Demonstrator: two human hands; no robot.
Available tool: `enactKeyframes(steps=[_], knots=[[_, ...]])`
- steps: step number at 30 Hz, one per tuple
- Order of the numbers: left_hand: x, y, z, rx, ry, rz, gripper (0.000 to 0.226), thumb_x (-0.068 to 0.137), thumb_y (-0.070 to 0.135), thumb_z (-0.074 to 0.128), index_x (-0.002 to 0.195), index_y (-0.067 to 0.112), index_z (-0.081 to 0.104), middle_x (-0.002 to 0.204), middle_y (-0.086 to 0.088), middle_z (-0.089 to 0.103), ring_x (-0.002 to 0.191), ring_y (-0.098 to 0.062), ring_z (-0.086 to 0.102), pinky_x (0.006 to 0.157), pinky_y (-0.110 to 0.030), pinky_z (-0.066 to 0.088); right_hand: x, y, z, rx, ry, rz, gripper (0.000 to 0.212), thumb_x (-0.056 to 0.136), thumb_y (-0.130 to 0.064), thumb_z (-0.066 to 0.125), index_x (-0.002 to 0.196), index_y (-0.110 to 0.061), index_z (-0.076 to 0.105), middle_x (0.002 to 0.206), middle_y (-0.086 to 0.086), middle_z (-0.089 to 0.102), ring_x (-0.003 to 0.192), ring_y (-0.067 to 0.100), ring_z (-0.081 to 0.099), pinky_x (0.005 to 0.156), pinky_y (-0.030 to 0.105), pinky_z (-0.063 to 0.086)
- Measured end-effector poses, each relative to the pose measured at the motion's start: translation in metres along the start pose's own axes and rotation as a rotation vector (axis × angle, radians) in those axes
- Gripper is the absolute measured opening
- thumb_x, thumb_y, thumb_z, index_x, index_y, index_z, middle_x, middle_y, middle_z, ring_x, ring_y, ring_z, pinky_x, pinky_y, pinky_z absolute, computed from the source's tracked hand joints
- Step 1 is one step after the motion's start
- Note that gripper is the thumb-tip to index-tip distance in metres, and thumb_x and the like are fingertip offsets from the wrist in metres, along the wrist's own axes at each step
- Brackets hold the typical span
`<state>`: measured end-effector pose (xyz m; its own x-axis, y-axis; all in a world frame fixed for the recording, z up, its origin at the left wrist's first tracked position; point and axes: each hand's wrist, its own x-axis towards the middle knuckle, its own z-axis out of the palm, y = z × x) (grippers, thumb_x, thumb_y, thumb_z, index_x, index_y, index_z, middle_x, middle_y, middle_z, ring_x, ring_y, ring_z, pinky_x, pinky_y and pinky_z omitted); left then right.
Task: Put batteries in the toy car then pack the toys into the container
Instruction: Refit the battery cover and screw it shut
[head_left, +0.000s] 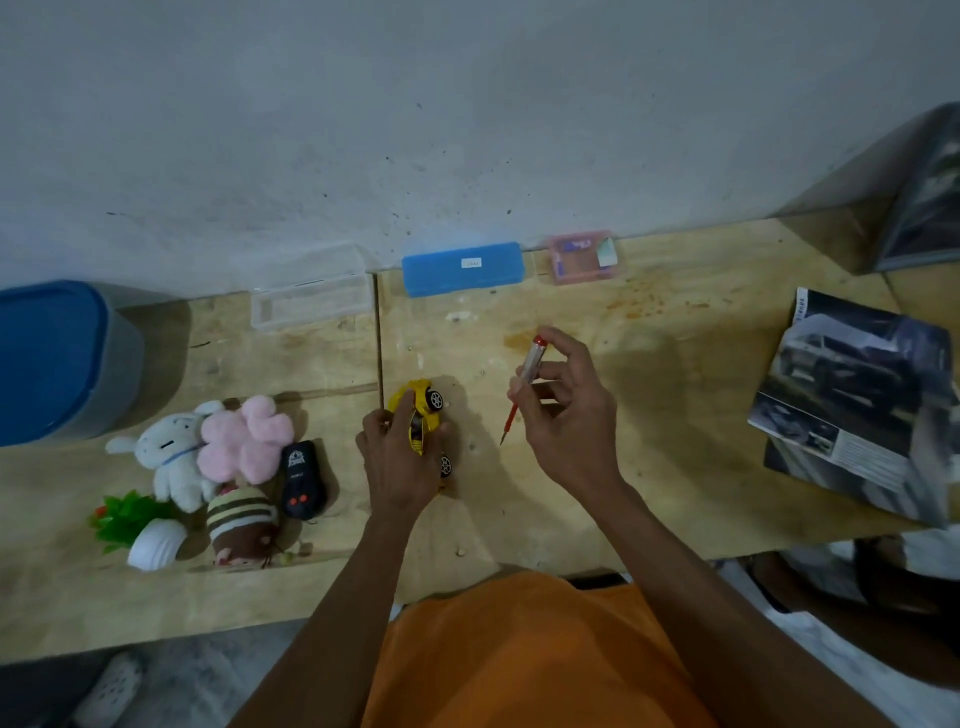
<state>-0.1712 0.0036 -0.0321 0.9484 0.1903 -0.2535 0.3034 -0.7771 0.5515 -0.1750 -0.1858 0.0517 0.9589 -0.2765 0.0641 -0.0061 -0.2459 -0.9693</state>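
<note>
A pale plywood desk runs the width of the view — stained orange-brown near its far edge, a seam crossing it left of centre. Its far edge meets a grey-white plaster wall, speckled with dark marks. Below the near edge lies grey floor — dimly lit.

— How did the left hand sit?
— Palm down, fingers curled in a grip, forearm stretched forward.
— And the right hand?
— Raised, fingers pinched together, wrist bent slightly.
</note>
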Motion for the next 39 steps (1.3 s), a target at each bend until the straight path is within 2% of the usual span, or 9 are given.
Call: enactKeyframes(steps=[4, 10, 15, 18, 22, 27, 31, 34, 39], knots=[[-0.001, 0.013, 0.012, 0.103, 0.013, -0.026, 0.061, 0.095, 0.038, 0.062, 0.151, 0.028, 0.04, 0.14, -0.016, 0.033, 0.122, -0.039, 0.034, 0.101, -0.053, 0.039, 0.005, 0.021, -0.002, -0.069, -0.044, 0.055, 0.052, 0.095, -0.014, 0.064, 0.143, -0.026, 0.048, 0.095, -0.004, 0.072, 0.075, 0.01, 0.072, 0.063, 0.026, 0.059], [-0.002, 0.022, 0.024, 0.208, 0.023, -0.031, 0.06, 0.09, 0.029, 0.068, 0.146, 0.029, 0.046, 0.14, -0.018, 0.033, 0.121, -0.043, 0.033, 0.095, -0.056, 0.041, 0.007, 0.04, -0.001, -0.119, -0.071, 0.085, 0.051, 0.098, -0.016, 0.06, 0.147, -0.02, 0.046, 0.104, -0.003, 0.072, 0.076, 0.01, 0.071, 0.073, 0.032, 0.06], [-0.002, 0.025, 0.027, 0.281, -0.002, -0.033, 0.064, 0.088, 0.03, 0.069, 0.147, 0.028, 0.045, 0.141, -0.019, 0.032, 0.124, -0.043, 0.032, 0.095, -0.057, 0.043, 0.01, 0.05, 0.0, -0.076, -0.08, 0.124, 0.047, 0.099, -0.018, 0.058, 0.145, -0.02, 0.048, 0.098, -0.006, 0.07, 0.078, 0.012, 0.071, 0.075, 0.027, 0.059], [-0.003, 0.023, 0.023, 0.309, 0.004, 0.002, 0.06, 0.091, 0.031, 0.067, 0.147, 0.028, 0.045, 0.139, -0.019, 0.034, 0.121, -0.043, 0.034, 0.091, -0.057, 0.045, 0.013, 0.057, 0.004, -0.081, -0.073, 0.159, 0.039, 0.101, -0.018, 0.056, 0.139, -0.015, 0.055, 0.101, 0.0, 0.071, 0.082, 0.013, 0.069, 0.073, 0.015, 0.052], [0.002, 0.016, 0.017, 0.264, -0.014, 0.03, 0.057, 0.091, 0.034, 0.067, 0.144, 0.024, 0.048, 0.137, -0.017, 0.036, 0.119, -0.042, 0.036, 0.093, -0.055, 0.046, 0.017, 0.059, 0.013, -0.08, -0.083, 0.244, 0.031, 0.102, -0.021, 0.054, 0.131, -0.017, 0.063, 0.093, -0.001, 0.068, 0.07, 0.003, 0.059, 0.065, 0.012, 0.045], [0.008, 0.005, 0.001, 0.085, 0.001, 0.003, 0.055, 0.091, 0.042, 0.066, 0.141, 0.022, 0.053, 0.134, -0.015, 0.042, 0.12, -0.034, 0.038, 0.101, -0.045, 0.04, 0.027, 0.052, 0.035, -0.062, -0.073, 0.281, 0.018, 0.098, -0.027, 0.061, 0.112, -0.022, 0.071, 0.082, -0.003, 0.069, 0.06, 0.004, 0.056, 0.057, 0.012, 0.043], [0.024, -0.017, -0.033, 0.024, 0.067, 0.014, 0.06, 0.09, 0.053, 0.058, 0.138, 0.018, 0.057, 0.126, -0.016, 0.054, 0.118, -0.029, 0.046, 0.097, -0.035, 0.037, 0.043, 0.04, 0.076, -0.103, -0.097, 0.218, 0.008, 0.092, -0.025, 0.069, 0.098, -0.02, 0.069, 0.078, -0.011, 0.065, 0.062, 0.002, 0.057, 0.059, 0.014, 0.045], [0.049, -0.036, -0.068, -0.048, 0.115, 0.03, 0.051, 0.088, 0.038, 0.071, 0.132, 0.013, 0.061, 0.124, -0.016, 0.058, 0.119, -0.029, 0.05, 0.099, -0.035, 0.042, 0.058, 0.031, 0.12, -0.208, -0.16, 0.095, 0.016, 0.089, -0.022, 0.071, 0.103, -0.016, 0.072, 0.084, 0.0, 0.064, 0.065, 0.01, 0.058, 0.065, 0.029, 0.051], [0.121, -0.079, -0.124, -0.096, 0.129, -0.036, 0.054, 0.085, 0.024, 0.076, 0.135, 0.013, 0.059, 0.126, -0.018, 0.056, 0.115, -0.034, 0.059, 0.098, -0.043, 0.051, 0.095, 0.013, 0.202, -0.361, -0.275, -0.061, 0.02, 0.088, -0.022, 0.073, 0.107, -0.014, 0.072, 0.093, 0.006, 0.065, 0.079, 0.017, 0.063, 0.072, 0.035, 0.053]])
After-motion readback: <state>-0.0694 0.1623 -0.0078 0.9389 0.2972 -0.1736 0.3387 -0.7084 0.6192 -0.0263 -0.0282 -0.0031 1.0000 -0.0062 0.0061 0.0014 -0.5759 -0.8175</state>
